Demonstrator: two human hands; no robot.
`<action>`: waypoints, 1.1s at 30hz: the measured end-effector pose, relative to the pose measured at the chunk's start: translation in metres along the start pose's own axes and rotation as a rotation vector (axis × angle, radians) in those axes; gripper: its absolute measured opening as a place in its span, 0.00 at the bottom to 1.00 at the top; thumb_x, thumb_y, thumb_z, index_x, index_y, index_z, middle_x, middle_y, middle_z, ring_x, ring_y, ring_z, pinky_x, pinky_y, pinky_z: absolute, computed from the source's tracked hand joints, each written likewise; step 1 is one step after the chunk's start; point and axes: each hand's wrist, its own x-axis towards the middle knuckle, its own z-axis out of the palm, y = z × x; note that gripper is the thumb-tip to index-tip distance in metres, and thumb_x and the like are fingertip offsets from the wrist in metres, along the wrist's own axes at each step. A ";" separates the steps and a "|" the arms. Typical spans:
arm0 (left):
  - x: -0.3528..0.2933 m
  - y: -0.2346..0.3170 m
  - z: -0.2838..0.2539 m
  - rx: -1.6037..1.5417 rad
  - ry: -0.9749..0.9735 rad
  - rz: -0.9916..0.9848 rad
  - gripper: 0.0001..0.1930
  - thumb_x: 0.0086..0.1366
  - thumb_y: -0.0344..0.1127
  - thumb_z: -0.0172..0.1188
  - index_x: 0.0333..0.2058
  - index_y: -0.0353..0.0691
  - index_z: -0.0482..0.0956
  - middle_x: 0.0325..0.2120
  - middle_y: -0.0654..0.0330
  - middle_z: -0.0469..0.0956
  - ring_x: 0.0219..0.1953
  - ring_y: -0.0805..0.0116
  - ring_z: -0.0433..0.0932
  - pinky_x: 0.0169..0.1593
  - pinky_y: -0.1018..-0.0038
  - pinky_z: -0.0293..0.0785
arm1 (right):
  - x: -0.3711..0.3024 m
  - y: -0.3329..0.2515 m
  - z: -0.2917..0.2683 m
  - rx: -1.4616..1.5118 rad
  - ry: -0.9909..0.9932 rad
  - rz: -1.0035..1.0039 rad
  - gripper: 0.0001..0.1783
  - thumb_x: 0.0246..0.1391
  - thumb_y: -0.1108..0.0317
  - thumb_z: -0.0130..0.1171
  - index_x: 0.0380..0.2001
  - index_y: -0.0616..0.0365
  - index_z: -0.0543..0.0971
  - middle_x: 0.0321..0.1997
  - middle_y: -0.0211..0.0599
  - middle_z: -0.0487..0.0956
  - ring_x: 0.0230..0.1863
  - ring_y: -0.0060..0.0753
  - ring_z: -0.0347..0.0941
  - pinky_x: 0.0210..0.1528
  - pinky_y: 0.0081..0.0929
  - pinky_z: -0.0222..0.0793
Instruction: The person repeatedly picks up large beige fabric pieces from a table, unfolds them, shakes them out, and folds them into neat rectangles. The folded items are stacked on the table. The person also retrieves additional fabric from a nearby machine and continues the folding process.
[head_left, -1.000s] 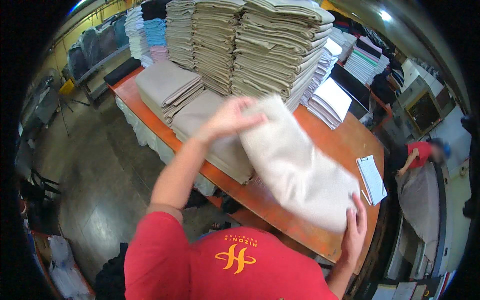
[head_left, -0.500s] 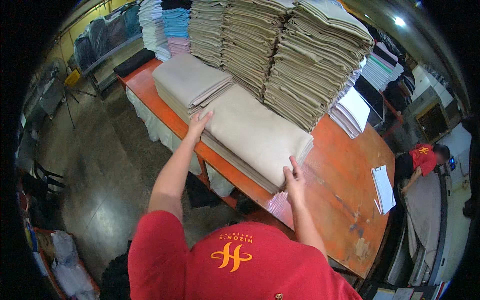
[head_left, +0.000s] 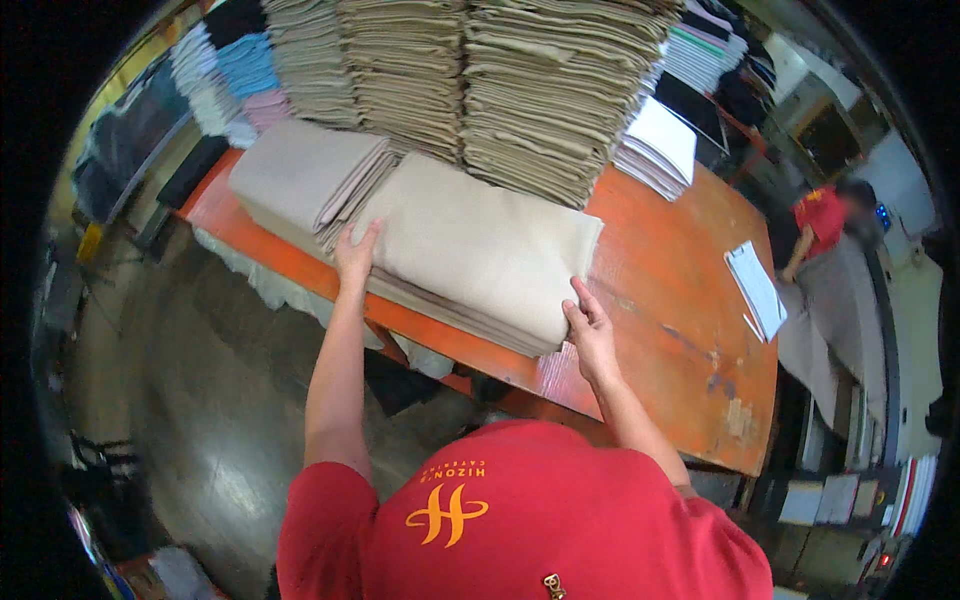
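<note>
A beige folded cloth (head_left: 480, 225) lies on top of a low stack of similar cloths near the table's front edge. My left hand (head_left: 354, 258) rests at its near left corner, thumb and fingers apart against the fabric. At the right end, my right hand (head_left: 592, 330) touches the corner with fingers stretched out; neither hand is closed round the cloth. A thicker stack of greyish folded cloths (head_left: 305, 170) sits directly to the left, its folded edges meeting the beige one.
Tall stacks of folded tan cloths (head_left: 545, 100) stand behind on the orange table (head_left: 680, 310). White folded cloths (head_left: 655, 145) and a clipboard with paper (head_left: 755, 290) lie to the right. Beyond the table, a person in red (head_left: 822, 222) handles a long grey cloth (head_left: 835, 320).
The view has shifted, so the table and stacks sit differently in the picture. Both hands stay at the two ends of the beige cloth, which looks unmoved on its stack.
</note>
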 end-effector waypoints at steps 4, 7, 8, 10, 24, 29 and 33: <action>0.004 0.001 -0.004 -0.030 -0.068 0.006 0.42 0.52 0.55 0.68 0.53 0.23 0.68 0.53 0.41 0.69 0.57 0.54 0.67 0.61 0.66 0.60 | -0.004 0.010 0.001 -0.042 0.001 -0.003 0.27 0.61 0.68 0.53 0.63 0.51 0.64 0.34 0.27 0.74 0.33 0.15 0.68 0.34 0.20 0.69; 0.000 0.004 -0.007 -0.021 -0.104 0.001 0.42 0.55 0.54 0.66 0.56 0.22 0.64 0.54 0.42 0.69 0.57 0.56 0.67 0.61 0.66 0.59 | -0.003 0.025 0.006 -0.097 0.033 -0.076 0.26 0.61 0.68 0.52 0.63 0.52 0.65 0.33 0.26 0.75 0.33 0.14 0.68 0.37 0.18 0.67; -0.002 0.005 -0.007 -0.066 -0.099 -0.023 0.43 0.55 0.54 0.66 0.57 0.22 0.62 0.54 0.43 0.68 0.57 0.57 0.66 0.62 0.66 0.59 | -0.002 0.029 0.007 -0.163 0.037 -0.108 0.26 0.61 0.68 0.52 0.63 0.52 0.65 0.33 0.27 0.75 0.33 0.14 0.68 0.38 0.18 0.67; -0.005 0.007 -0.007 -0.159 -0.153 -0.066 0.42 0.58 0.51 0.64 0.59 0.22 0.58 0.58 0.44 0.64 0.58 0.58 0.65 0.62 0.65 0.59 | 0.002 0.035 0.007 -0.147 0.112 -0.237 0.26 0.57 0.67 0.56 0.59 0.53 0.69 0.29 0.34 0.74 0.31 0.23 0.67 0.38 0.25 0.66; -0.113 -0.066 0.008 -0.341 0.306 0.116 0.30 0.69 0.53 0.44 0.48 0.25 0.72 0.46 0.45 0.73 0.44 0.58 0.71 0.51 0.64 0.68 | -0.109 0.063 -0.096 -0.721 0.059 -0.365 0.25 0.57 0.58 0.55 0.55 0.56 0.70 0.51 0.51 0.67 0.50 0.51 0.68 0.54 0.39 0.66; -0.276 -0.165 0.031 0.821 -0.465 -0.368 0.31 0.66 0.57 0.44 0.48 0.29 0.72 0.47 0.36 0.73 0.46 0.37 0.73 0.52 0.48 0.66 | -0.252 0.142 -0.224 -0.824 0.102 -0.092 0.22 0.57 0.57 0.55 0.52 0.55 0.73 0.51 0.48 0.70 0.53 0.50 0.68 0.54 0.39 0.66; -0.389 -0.198 0.079 0.945 -1.297 -0.281 0.30 0.65 0.56 0.44 0.47 0.30 0.73 0.46 0.37 0.73 0.45 0.38 0.73 0.50 0.49 0.66 | -0.409 0.293 -0.332 -0.790 0.440 0.255 0.21 0.55 0.56 0.56 0.50 0.52 0.76 0.48 0.45 0.74 0.51 0.47 0.70 0.51 0.38 0.68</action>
